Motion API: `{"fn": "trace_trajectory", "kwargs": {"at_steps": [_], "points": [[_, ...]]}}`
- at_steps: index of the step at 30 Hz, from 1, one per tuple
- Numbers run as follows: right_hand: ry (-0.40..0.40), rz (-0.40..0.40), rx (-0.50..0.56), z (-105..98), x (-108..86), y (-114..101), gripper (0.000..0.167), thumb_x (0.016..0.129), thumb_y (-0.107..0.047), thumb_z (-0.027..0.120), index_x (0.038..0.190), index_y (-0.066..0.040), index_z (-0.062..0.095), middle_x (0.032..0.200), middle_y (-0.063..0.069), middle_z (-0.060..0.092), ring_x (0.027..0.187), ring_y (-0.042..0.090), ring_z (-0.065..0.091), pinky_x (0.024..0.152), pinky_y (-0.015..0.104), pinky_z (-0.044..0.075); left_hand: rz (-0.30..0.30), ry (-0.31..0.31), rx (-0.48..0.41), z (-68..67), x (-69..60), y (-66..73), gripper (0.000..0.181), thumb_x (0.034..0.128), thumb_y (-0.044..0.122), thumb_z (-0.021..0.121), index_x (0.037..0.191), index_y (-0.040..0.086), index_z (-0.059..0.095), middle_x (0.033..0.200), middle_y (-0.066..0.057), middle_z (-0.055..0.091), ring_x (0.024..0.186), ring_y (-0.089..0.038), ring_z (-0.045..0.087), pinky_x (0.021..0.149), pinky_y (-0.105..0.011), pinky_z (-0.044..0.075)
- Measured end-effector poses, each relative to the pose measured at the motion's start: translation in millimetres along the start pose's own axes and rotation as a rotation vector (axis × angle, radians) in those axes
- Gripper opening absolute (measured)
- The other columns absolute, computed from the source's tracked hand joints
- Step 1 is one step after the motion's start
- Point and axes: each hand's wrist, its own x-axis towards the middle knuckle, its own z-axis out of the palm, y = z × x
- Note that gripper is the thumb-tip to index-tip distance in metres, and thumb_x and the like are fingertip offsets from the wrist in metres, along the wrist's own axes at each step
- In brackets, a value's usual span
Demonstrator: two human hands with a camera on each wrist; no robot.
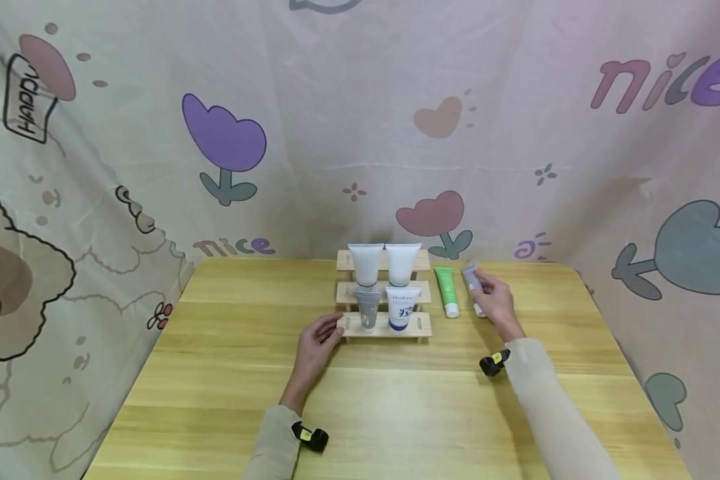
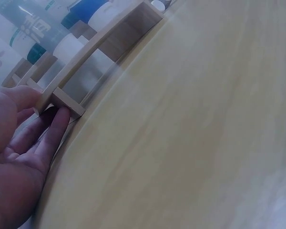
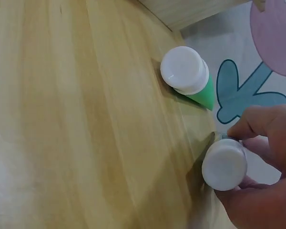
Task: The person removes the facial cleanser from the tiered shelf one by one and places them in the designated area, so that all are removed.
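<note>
A three-step wooden rack [image 1: 353, 325] stands near the back of the table. My left hand [image 1: 315, 348] holds the left end of its lowest step, thumb at the board's end and fingers by the leg [image 2: 69, 102]. With fingers and thumb, my right hand [image 1: 497, 305] pinches a grey squeeze tube [image 1: 471, 279] right of the rack. Its white cap [image 3: 224, 165] faces the right wrist camera. Between rack and grey tube lies a green squeeze tube [image 1: 446, 287] with a white cap [image 3: 183, 69]. The rack bears two white tubes [image 1: 366, 261], a smaller grey tube [image 1: 369, 308] and a white-and-blue tube [image 1: 401, 307].
The wooden table [image 1: 396, 413] stretches out in front of the rack. Behind its back edge hangs a printed cloth [image 1: 312, 133] with flowers and lettering, which also covers both sides.
</note>
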Motion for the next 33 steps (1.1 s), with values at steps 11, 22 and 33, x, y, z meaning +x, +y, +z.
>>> {"fn": "trace_trajectory", "kwargs": {"at_steps": [11,22,33], "points": [[-0.038,-0.050,-0.055,-3,-2.7,4,0.059,0.102,-0.010,0.057,0.158,-0.008,0.038,0.150,0.033,0.043,0.130,0.045,0.049,0.101,0.050,0.052,-0.018,-0.003,-0.002,-0.6,-1.6,-0.8,0.030,0.0972,0.006,0.071,0.127,0.003,0.069,0.131,-0.015,0.067,0.120,-0.032,0.063,0.096,-0.024,0.055],[-0.007,-0.062,-0.051,-13,-4.0,12,0.049,0.103,-0.018,0.062,0.149,-0.005,0.052,0.147,0.028,0.051,0.131,0.042,0.053,0.100,0.043,0.053,0.009,0.005,0.013,-0.7,-0.1,1.5,0.029,0.0971,0.007,0.072,0.126,0.003,0.070,0.131,-0.014,0.067,0.120,-0.032,0.064,0.097,-0.025,0.055],[0.040,-0.067,-0.048,-13,-8.8,15,0.043,0.104,-0.019,0.060,0.142,0.001,0.058,0.144,0.027,0.055,0.131,0.043,0.053,0.105,0.048,0.049,-0.024,0.009,0.016,2.2,-1.4,8.2,0.031,0.0975,-0.002,0.068,0.128,-0.006,0.066,0.133,-0.021,0.064,0.123,-0.038,0.061,0.098,-0.024,0.053]]}}
